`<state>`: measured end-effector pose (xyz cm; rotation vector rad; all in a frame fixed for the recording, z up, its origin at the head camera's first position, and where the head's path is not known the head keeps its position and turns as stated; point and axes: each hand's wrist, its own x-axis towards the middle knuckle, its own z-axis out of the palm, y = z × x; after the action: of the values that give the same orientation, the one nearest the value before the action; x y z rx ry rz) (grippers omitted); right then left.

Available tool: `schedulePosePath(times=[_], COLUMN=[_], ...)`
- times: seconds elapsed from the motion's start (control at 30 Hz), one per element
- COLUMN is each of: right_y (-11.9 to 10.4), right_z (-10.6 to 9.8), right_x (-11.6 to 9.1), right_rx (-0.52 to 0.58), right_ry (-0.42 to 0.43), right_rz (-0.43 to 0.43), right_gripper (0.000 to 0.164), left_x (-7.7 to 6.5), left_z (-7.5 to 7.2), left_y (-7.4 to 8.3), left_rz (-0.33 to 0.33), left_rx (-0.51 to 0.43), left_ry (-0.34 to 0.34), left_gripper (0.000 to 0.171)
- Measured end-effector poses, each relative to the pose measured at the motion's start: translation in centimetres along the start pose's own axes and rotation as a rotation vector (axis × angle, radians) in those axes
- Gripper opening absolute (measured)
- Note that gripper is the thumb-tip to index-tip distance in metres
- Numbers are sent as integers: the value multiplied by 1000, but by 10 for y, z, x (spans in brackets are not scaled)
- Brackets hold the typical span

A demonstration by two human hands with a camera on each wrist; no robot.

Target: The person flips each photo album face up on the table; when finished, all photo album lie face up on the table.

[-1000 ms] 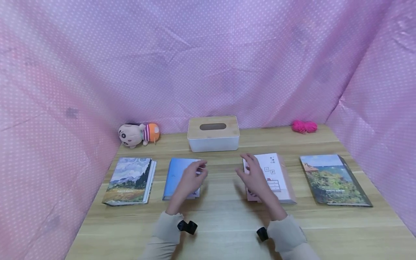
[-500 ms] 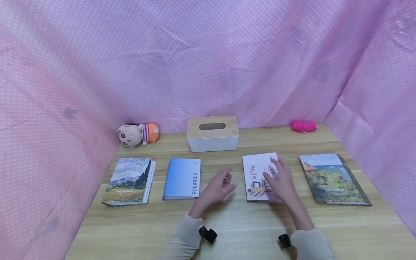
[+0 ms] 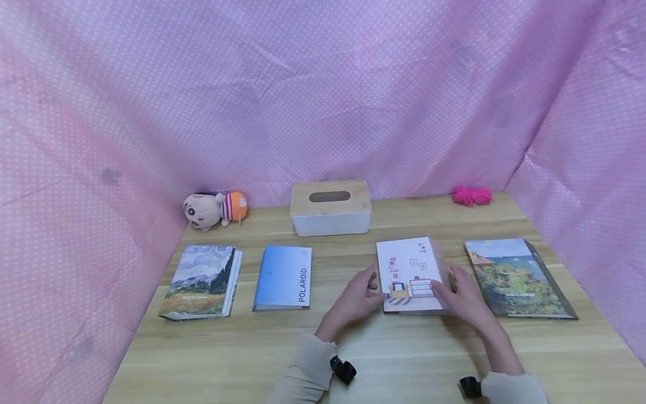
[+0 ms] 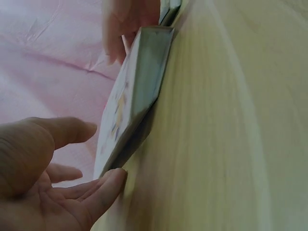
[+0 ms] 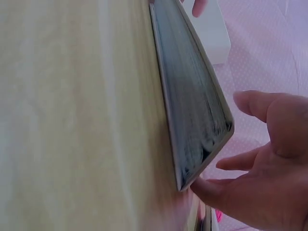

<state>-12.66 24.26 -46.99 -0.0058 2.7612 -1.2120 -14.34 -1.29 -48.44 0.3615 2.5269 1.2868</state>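
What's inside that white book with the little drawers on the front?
Pages show only by their edges, along one side of the white book. It's closed, so what's on them is hidden.

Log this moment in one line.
left hand: at left edge of white album; right hand: at its right edge; white album: on table; blue album: untouched

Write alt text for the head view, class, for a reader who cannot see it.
A person's left hand and right hand flank a white illustrated book on a wooden table. A landscape-covered album and blue POLAROID book lie to the left, another scenic album to the right; a plush toy, slotted box and pink yarn sit behind.
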Motion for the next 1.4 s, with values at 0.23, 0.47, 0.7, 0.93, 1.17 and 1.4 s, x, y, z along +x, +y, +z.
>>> schedulePosePath(times=[0.23,0.47,0.7,0.93,1.17,1.4], right_y=[4,5,-1,-3,-8,-17], right_z=[0,5,6,2,-2,-7], right_x=[2,2,2,0,-3,-7], right_rx=[37,100,178,205,172,204], right_ry=[-38,9,-22,-52,-37,-26], right_rz=[17,-30,82,159,170,138], right_gripper=[82,63,61,64,67,66], left_x=[10,15,16,16,16,15], left_z=[11,17,18,20,22,24], left_y=[5,5,5,11,16,25], left_rz=[-24,-33,-24,-66,-72,-126], left_rx=[-50,1,1,-16,19,93], left_ry=[57,82,65,61,90,111], left_gripper=[46,30,24,51,51,52])
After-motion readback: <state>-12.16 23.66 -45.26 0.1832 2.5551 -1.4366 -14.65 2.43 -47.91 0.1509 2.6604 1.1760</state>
